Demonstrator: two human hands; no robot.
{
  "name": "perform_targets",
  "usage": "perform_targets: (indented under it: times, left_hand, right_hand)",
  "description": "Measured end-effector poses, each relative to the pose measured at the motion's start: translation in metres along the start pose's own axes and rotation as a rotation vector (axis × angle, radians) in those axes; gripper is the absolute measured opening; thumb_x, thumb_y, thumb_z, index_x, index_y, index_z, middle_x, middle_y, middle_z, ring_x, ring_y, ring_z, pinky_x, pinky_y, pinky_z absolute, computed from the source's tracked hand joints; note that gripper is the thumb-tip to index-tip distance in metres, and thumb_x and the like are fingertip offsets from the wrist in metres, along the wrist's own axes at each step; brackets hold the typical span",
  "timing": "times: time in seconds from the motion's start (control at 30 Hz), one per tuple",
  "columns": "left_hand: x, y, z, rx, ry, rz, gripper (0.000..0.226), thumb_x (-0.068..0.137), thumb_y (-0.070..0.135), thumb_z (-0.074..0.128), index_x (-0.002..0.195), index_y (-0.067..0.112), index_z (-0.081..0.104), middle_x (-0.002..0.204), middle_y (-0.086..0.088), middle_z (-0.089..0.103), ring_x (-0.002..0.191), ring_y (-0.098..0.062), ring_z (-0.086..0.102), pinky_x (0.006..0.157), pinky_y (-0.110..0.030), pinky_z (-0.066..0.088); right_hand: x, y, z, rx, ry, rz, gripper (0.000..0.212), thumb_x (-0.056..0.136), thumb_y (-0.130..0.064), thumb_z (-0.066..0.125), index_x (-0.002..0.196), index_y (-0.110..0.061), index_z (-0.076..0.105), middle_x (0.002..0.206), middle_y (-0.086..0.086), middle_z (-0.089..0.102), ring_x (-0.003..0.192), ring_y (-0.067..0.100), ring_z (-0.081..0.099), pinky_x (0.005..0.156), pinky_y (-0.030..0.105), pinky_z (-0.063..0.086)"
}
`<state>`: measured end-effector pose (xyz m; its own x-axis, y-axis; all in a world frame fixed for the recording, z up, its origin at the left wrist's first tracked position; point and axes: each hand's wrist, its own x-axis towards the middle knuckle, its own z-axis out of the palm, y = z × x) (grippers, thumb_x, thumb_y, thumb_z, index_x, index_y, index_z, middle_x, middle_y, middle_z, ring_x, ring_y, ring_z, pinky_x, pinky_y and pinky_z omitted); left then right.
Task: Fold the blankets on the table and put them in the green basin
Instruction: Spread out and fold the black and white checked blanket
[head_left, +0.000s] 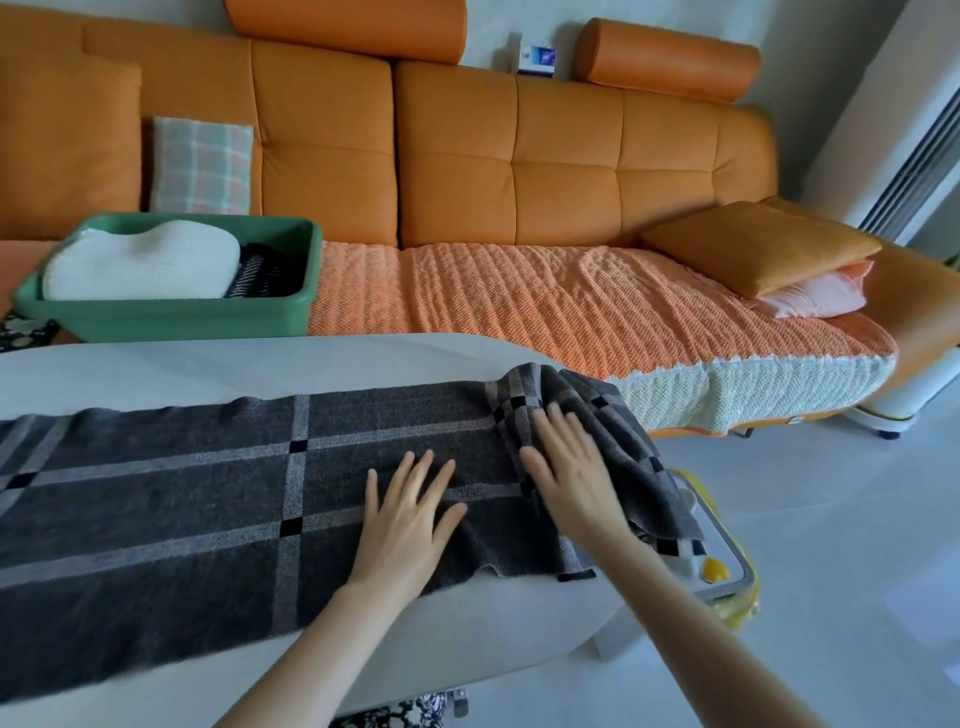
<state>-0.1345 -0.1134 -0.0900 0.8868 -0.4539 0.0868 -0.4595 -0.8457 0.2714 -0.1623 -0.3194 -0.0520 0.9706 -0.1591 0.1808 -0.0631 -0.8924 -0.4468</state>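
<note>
Head view: left hand (402, 525) and right hand (569, 467) press flat, fingers spread, on the grey plaid blanket (208, 499). Its bunched end overhangs the table's (208, 358) right edge and could slide off.

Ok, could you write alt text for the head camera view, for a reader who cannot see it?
A person's left hand and right hand press flat on a dark grey plaid blanket spread along a white table. Behind, at an orange sofa, a green basin holds a folded white blanket and a dark striped one.
</note>
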Motion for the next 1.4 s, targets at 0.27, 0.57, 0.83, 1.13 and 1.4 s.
perform_targets:
  times: [0.27, 0.57, 0.83, 1.13, 1.4]
  left_hand:
    - [-0.011, -0.007, 0.012, 0.148, -0.132, 0.092, 0.073, 0.085, 0.071, -0.009, 0.146, 0.038, 0.015, 0.155, -0.003, 0.013, 0.142, -0.027, 0.015, 0.106, -0.054, 0.001]
    - [0.001, -0.001, 0.011, 0.097, -0.014, 0.102, 0.078, 0.087, 0.069, -0.004, 0.144, 0.028, 0.03, 0.153, -0.002, 0.027, 0.142, -0.022, 0.019, 0.11, -0.051, -0.001]
    - [-0.002, 0.0, 0.026, 0.198, 0.041, 0.088, 0.057, 0.095, 0.059, 0.02, 0.14, 0.031, 0.039, 0.146, -0.002, 0.039, 0.135, -0.025, 0.036, 0.102, -0.055, 0.016]
    - [-0.001, -0.002, 0.027, 0.21, 0.004, 0.078, 0.055, 0.096, 0.06, 0.017, 0.14, 0.034, 0.039, 0.146, -0.001, 0.039, 0.135, -0.026, 0.036, 0.102, -0.055, 0.015]
    - [0.0, -0.002, 0.025, 0.196, -0.087, 0.051, 0.056, 0.096, 0.06, 0.015, 0.137, 0.034, 0.043, 0.143, 0.0, 0.045, 0.131, -0.025, 0.043, 0.1, -0.054, 0.018]
  right_hand:
    - [0.002, 0.032, 0.013, -0.311, -0.293, 0.017, 0.087, 0.071, -0.077, 0.001, 0.149, -0.039, 0.0, 0.156, -0.014, -0.012, 0.145, 0.011, -0.011, 0.118, 0.033, -0.005]
    - [0.018, 0.014, 0.007, -0.346, -0.211, -0.09, 0.08, 0.079, -0.074, 0.002, 0.15, -0.035, 0.002, 0.155, -0.011, -0.016, 0.145, 0.014, -0.015, 0.118, 0.037, -0.005]
    - [0.037, 0.008, 0.021, -0.316, -0.35, -0.03, 0.06, 0.097, -0.055, 0.021, 0.151, -0.031, 0.009, 0.159, -0.006, -0.001, 0.145, 0.016, -0.013, 0.118, 0.038, -0.005]
    - [0.036, 0.088, -0.063, 0.103, 0.006, 0.789, 0.077, 0.083, -0.064, 0.052, 0.122, 0.002, 0.049, 0.123, 0.024, 0.053, 0.11, 0.035, 0.054, 0.089, 0.043, 0.042]
    - [0.054, 0.094, -0.052, 0.195, -0.106, 0.789, 0.054, 0.081, -0.056, 0.062, 0.097, -0.005, 0.056, 0.092, 0.01, 0.055, 0.095, 0.03, 0.055, 0.082, 0.036, 0.045]
